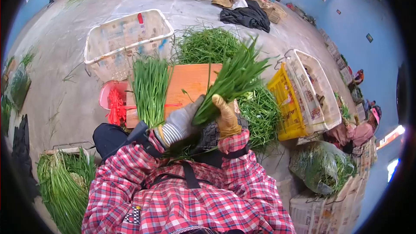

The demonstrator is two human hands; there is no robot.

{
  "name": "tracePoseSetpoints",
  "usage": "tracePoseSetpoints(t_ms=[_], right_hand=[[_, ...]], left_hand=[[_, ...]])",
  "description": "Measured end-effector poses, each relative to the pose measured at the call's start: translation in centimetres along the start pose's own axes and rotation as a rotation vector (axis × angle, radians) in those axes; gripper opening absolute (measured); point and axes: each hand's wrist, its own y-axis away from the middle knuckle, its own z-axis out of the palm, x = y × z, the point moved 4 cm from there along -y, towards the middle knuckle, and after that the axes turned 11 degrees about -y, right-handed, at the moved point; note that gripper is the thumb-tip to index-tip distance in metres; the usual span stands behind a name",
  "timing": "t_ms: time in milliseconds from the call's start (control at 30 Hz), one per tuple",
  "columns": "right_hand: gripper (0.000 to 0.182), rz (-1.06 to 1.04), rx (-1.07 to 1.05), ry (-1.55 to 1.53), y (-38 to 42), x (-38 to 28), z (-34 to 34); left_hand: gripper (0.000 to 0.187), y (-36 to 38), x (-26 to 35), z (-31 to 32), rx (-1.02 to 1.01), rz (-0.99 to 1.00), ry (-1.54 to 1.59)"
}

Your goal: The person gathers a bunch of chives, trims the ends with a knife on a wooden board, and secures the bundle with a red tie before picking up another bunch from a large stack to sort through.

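Between my two gloved hands a bunch of garlic chives is held tilted, its leafy tips pointing up and to the right. My left hand, in a grey glove, closes round the lower left side of the bunch. A tan glove covers my right hand, which grips the other side with its thumb raised along the leaves. Below them is an orange board with a neat row of chives on its left side. A red tie lies across the board's near part.
A pink basin holds red ties. Loose chives lie in a heap behind the board and another heap at right. Around stand a white crate, a yellow crate and a bagged bundle. Another person sits far right.
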Motion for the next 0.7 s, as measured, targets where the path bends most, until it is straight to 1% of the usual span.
tracePoseSetpoints(t_ms=[33, 67, 100, 133, 167, 200, 233, 267, 300, 333, 367, 400, 500, 533, 567, 600, 633, 667, 700], right_hand=[[0.049, 0.032, 0.025, 0.018, -0.1, -0.4, 0.7], [0.042, 0.039, 0.075, 0.037, 0.0, -1.5, 1.2], [0.037, 0.129, 0.125, 0.075, 0.5, -3.7, 3.3], [0.031, 0.209, 0.207, 0.102, 1.0, -4.5, 4.5], [0.03, -0.193, 0.23, 0.269, -1.0, -1.4, 2.0], [0.038, -0.252, 0.16, 0.345, 0.0, -3.9, 3.2], [0.048, -0.287, 0.07, 0.42, 0.3, -6.0, 5.2], [0.064, -0.456, -0.154, -0.002, -1.3, -4.7, 5.9], [0.076, -0.491, -0.127, 0.077, -1.6, -5.3, 6.6], [0.076, -0.75, -0.16, 0.182, -2.0, -5.4, 7.8], [0.082, -0.689, -0.245, 0.344, -2.1, -6.6, 8.2], [0.084, -0.732, -0.165, 0.552, -3.1, -6.0, 8.1], [0.081, -0.68, -0.118, 0.519, -5.4, -8.0, 9.3], [0.08, -0.776, -0.088, 0.59, -6.3, -8.6, 9.4], [0.078, -0.884, -0.063, 0.662, -5.9, -8.8, 9.7], [0.078, -0.874, -0.034, 0.668, -7.4, -7.9, 9.4], [0.079, -0.915, -0.089, 0.637, -9.1, -6.5, 9.2], [0.081, -0.958, -0.139, 0.607, -10.2, -5.6, 8.3], [0.097, -0.761, -0.079, 0.833, -11.0, -4.3, 6.6]], left_hand=[[0.084, 0.4, 0.5, 0.9, 0.091, 0.045, -0.175], [0.082, 1.1, 0.8, 1.0, 0.199, 0.085, -0.062], [0.08, 1.5, 1.3, 0.8, 0.269, 0.154, 0.068], [0.077, 1.0, 1.6, 1.3, 0.128, -0.085, -0.063], [0.08, 0.9, 1.5, 1.5, 0.122, 0.073, 0.132], [0.082, -1.1, -6.2, 6.4, 0.3, 0.082, 0.395], [0.084, -1.2, -4.8, 4.9, 0.348, 0.144, 0.257], [0.087, -1.3, -3.6, 2.5, 0.437, 0.198, 0.113], [0.079, -2.3, -5.8, 2.3, 0.342, 0.227, 0.153], [0.072, -2.9, -8.1, 1.5, 0.274, 0.244, 0.187], [0.072, -4.1, -8.6, 1.0, 0.26, 0.251, 0.186], [0.071, -5.4, -8.5, 0.9, 0.108, 0.208, 0.484], [0.069, -8.4, -7.6, 0.5, -0.383, 0.012, 1.356], [0.069, -8.8, -8.0, 0.1, -0.397, 0.0, 1.359], [0.064, -8.0, -8.2, -0.6, -0.284, 0.093, 1.277], [0.06, -8.2, -9.0, -0.7, -0.188, 0.17, 1.198], [0.059, -8.8, -10.1, -0.6, -0.116, 0.171, 1.092], [0.058, -9.7, -11.9, -0.1, -0.053, 0.123, 0.986], [0.057, -10.7, -14.0, 0.3, 0.001, 0.07, 0.892]])
